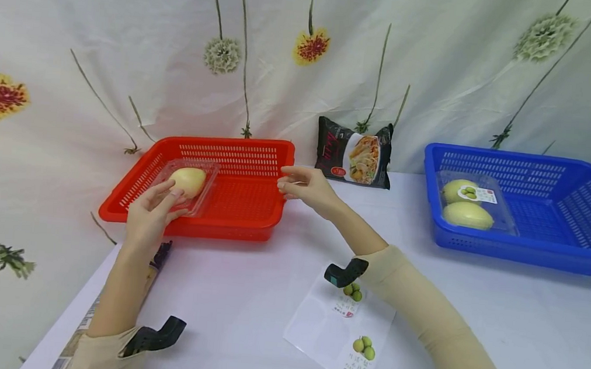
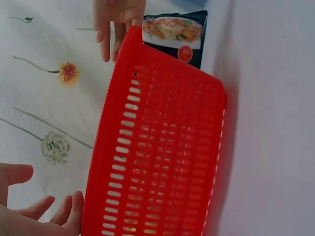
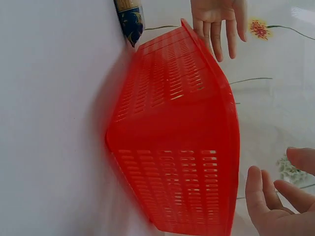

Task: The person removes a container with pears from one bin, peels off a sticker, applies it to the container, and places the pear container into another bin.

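A red plastic basket [image 1: 238, 232] stands toward the back left of the table. Inside it, at the left, a clear plastic box [image 1: 210, 184] holds a pale yellow oval fruit [image 1: 193, 178]. My left hand [image 1: 147, 218] is over the basket's front left rim, fingers spread and loosely bent, overlapping the fruit in the head view. At the opposite end, my right hand [image 1: 312, 190] has its fingertips right by the right rim, thumb apart from the fingers. Both wrist views show the basket's slotted wall, with nothing in the left hand [image 2: 42, 214] or right hand [image 3: 280, 201].
At the right, a blue basket [image 1: 511, 248] contains a clear box with two yellow fruits [image 1: 468, 215] and a label. A black noodle packet [image 1: 355, 154] leans against the flowered cloth. A sticker sheet [image 1: 337, 335] lies below my right forearm; another packet [image 1: 160, 255] is partly behind my left arm.
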The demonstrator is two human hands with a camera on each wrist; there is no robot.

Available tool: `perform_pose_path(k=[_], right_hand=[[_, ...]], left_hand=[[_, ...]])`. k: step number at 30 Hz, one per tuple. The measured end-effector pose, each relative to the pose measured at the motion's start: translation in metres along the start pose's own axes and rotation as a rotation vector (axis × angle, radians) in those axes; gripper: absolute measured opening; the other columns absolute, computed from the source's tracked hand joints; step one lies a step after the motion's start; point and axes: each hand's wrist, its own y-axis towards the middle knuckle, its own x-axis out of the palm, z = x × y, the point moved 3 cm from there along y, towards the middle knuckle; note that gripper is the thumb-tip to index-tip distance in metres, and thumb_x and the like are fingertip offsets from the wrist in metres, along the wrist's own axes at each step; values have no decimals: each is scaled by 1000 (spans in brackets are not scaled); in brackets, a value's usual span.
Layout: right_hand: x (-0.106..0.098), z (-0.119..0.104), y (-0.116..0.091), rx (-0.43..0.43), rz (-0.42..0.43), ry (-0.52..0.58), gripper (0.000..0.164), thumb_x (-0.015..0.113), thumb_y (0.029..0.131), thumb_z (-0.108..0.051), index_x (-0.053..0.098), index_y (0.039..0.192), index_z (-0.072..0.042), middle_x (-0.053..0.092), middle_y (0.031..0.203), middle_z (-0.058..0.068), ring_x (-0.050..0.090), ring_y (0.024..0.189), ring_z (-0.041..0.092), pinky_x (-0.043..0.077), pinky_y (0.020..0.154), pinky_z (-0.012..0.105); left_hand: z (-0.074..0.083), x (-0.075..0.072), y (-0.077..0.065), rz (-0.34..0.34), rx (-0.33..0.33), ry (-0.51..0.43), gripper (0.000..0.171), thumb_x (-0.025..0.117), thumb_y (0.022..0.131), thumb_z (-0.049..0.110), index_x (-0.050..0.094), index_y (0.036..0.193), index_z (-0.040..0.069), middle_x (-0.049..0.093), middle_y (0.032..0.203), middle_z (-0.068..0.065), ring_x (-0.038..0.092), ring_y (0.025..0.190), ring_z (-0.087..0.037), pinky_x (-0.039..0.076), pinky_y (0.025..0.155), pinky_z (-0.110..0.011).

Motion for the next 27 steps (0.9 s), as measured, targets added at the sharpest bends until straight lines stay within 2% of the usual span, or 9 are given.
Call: perform_pose_path(k=[3,5,7,10,12,17,22,27], right_hand=[[11,1,11,5,9,18,46,58,91,-4,45,135,6,60,114,24,62,101,31,51,88,37],[19,1,17,6,4,24,47,59,91,-4,45,135,6,61,116,24,62,101,33,51,88,37],[27,1,24,15,-3,44,48,59,90,-3,45,135,6,60,118,25,62,102,35,50,89,40],[39,1,32,45,-13,46,50,60,90,-3,43,136,6,58,121,25,62,102,36,48,91,43],[45,1,38,63,-22,30,51,61,90,-4,42,137,6,57,122,25,62,103,36,48,91,43],[61,0,51,104,-54,-2,55,62,89,-5,40,138,5,53,124,25,62,104,35,50,89,40],[79,4,63,209,-79,29,64,66,87,-8,34,142,4,45,134,24,59,109,36,47,92,43],[92,9,72,264,-98,17,70,67,87,-9,29,143,4,34,145,23,53,115,41,46,94,45]], left_hand=[[1,-14,8,69,-35,66,60,61,91,26,38,143,6,49,122,-3,57,94,-2,49,80,-17],[2,-22,16,94,-70,199,62,58,92,33,36,145,9,44,135,-10,57,101,-7,46,89,-21],[3,-31,24,93,-111,337,67,54,93,41,30,148,12,35,146,-15,55,114,-17,41,98,-29],[3,-43,39,47,-126,511,74,48,93,47,21,150,9,24,151,-22,45,127,-32,35,103,-42],[3,-50,48,14,-128,563,77,47,93,48,18,150,5,22,150,-26,40,128,-40,34,103,-47],[6,-61,62,-47,-115,696,79,44,94,49,16,148,-3,20,146,-35,33,127,-49,35,101,-56],[2,-66,74,-86,-124,829,82,44,94,51,18,146,-7,22,143,-37,36,120,-48,40,96,-55],[-3,-69,87,-129,-177,886,86,44,93,53,15,145,-9,22,142,-38,39,114,-45,43,93,-52]])
